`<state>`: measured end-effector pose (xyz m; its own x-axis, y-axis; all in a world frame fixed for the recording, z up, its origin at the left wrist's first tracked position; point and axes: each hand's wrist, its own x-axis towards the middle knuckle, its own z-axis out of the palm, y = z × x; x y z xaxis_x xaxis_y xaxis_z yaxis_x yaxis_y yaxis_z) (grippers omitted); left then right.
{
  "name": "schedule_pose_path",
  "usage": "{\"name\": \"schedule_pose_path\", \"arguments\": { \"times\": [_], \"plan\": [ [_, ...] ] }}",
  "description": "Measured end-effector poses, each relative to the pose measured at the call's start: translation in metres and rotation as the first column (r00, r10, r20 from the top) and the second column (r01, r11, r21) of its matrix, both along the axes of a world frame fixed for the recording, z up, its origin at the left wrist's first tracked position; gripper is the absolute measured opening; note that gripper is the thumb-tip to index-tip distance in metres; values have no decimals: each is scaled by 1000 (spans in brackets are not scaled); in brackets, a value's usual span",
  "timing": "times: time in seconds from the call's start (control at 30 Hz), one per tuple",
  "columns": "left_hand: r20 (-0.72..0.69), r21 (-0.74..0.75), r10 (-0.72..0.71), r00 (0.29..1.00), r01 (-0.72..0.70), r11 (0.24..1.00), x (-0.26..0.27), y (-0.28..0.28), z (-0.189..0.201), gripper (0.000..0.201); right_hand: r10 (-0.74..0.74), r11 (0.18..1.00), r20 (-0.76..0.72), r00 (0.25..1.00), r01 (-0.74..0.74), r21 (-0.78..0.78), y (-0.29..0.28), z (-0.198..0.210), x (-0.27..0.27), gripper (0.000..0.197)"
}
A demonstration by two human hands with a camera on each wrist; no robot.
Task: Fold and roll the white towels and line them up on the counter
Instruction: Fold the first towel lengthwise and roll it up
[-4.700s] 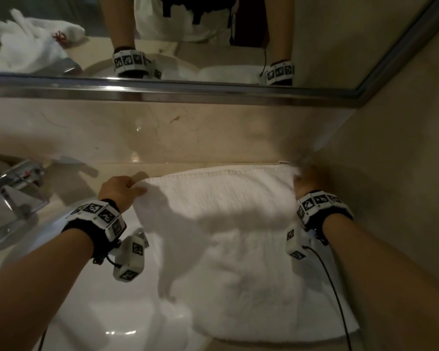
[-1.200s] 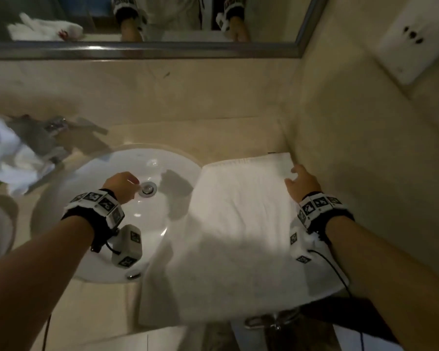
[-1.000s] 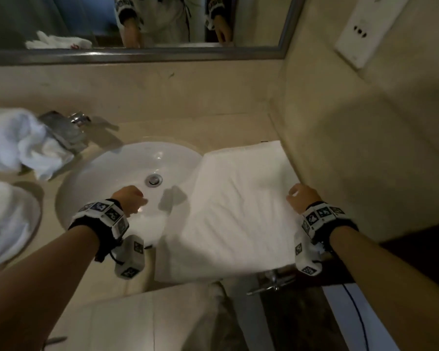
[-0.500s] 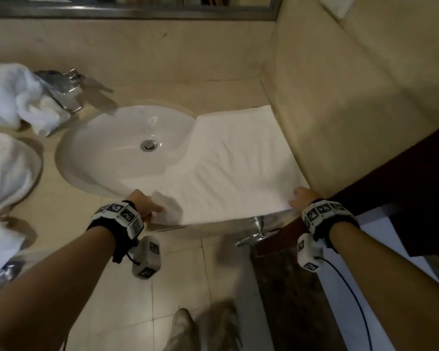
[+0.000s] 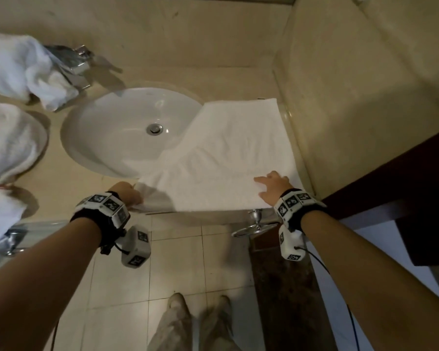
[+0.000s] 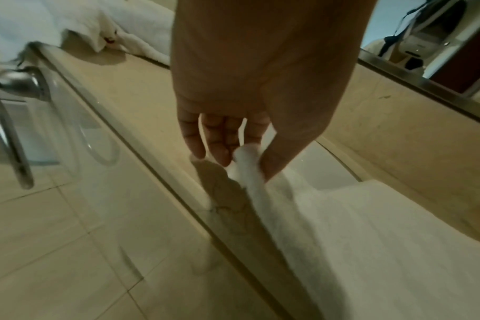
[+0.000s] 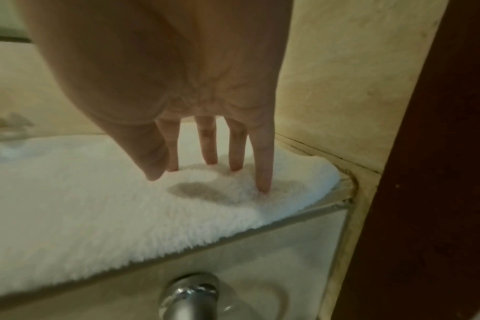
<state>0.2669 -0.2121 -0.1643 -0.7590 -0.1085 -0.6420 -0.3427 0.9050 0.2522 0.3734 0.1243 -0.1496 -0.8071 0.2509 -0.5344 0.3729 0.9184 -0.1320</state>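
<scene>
A white towel (image 5: 228,158) lies folded flat on the beige counter (image 5: 69,188), right of the sink, its left part sagging over the basin. My left hand (image 5: 129,193) pinches the towel's near left corner (image 6: 245,160) between thumb and fingers at the counter's front edge. My right hand (image 5: 271,184) rests on the towel's near right corner with straight fingers (image 7: 263,173) pressing into the pile (image 7: 124,205). Other white towels lie at the left: a crumpled one (image 5: 23,69) over the tap and a folded one (image 5: 8,140) beside the sink.
The white oval sink (image 5: 122,130) takes up the counter's middle. A beige wall (image 5: 365,97) closes the right side, with a dark wooden door frame (image 5: 403,188) beyond. Chrome towel rings (image 5: 254,224) hang under the counter's front edge. The tiled floor (image 5: 188,262) and my feet show below.
My head has tilted down and back, so the mirror has left the view. Both hands slid from the towel's far edge to its near edge; the left now pinches the near left corner.
</scene>
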Motion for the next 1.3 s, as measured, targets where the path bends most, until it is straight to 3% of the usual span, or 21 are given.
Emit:
{"name": "schedule_pose_path", "arguments": {
  "times": [0.13,0.3,0.4,0.47,0.57,0.63,0.7,0.77,0.9,1.0,1.13,1.2,1.3],
  "plan": [
    [-174,206,160,972,-123,971,-9,13,17,32,-121,984,-38,992,115,-135,5,7,-3,50],
    [-370,352,169,914,-31,936,-23,88,59,30,-331,911,-130,935,281,-301,22,21,10,51],
    [-445,426,25,895,186,885,-15,161,81,28,-387,889,-124,914,334,-314,42,31,21,48],
    [-456,473,-108,883,343,811,3,207,92,26,-443,859,-132,886,378,-344,56,36,27,45],
    [-372,536,-400,838,546,644,38,254,90,25,-527,812,-186,829,428,-396,71,35,37,38],
    [-274,576,-530,802,578,578,52,265,77,30,-547,799,-195,814,438,-411,74,31,43,35],
    [-265,514,-529,807,582,630,53,260,63,35,-545,797,-163,822,448,-405,75,26,47,36],
    [-291,377,-471,833,552,744,45,245,51,36,-527,810,-126,841,451,-375,73,20,48,39],
    [-267,230,-319,909,382,895,31,215,34,51,-485,827,-68,872,432,-360,65,13,46,45],
    [-125,276,-239,963,265,924,33,208,22,68,-487,830,-56,872,441,-342,62,7,41,49],
    [-99,319,-170,980,193,928,37,208,12,66,-611,750,-84,787,541,-380,61,0,33,54],
    [-100,350,-142,985,168,921,34,203,10,64,-671,688,-59,739,592,-420,60,2,29,43],
    [-119,365,-105,987,141,920,24,186,8,63,-673,638,23,739,595,-489,57,1,19,17]
  ]
}}
